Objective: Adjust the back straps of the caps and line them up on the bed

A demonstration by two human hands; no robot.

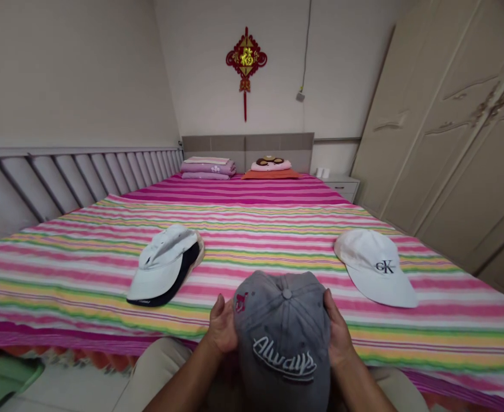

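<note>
A grey baseball cap point(284, 320) with white "Always" lettering and a small pink emblem on its side is held low in front of me, its brim toward my body. My left hand point(224, 327) supports the cap's left side, thumb raised, with the other fingers partly hidden. On the opposite side, my right hand point(338, 335) grips the cap, thumb along its edge and fingers behind it. Ahead to the left, a white cap point(164, 257) lies stacked over a navy one point(191, 260). A white cap with a "CK" logo point(374, 266) rests ahead to the right.
The caps lie on a bed with a striped bedsheet point(269, 229). Folded bedding point(208, 169) and a pink folded item point(271, 166) sit by the headboard point(278, 144). A railing point(84, 174) runs left, a wardrobe point(445, 126) stands right, and a green stool point(9, 377) is lower left.
</note>
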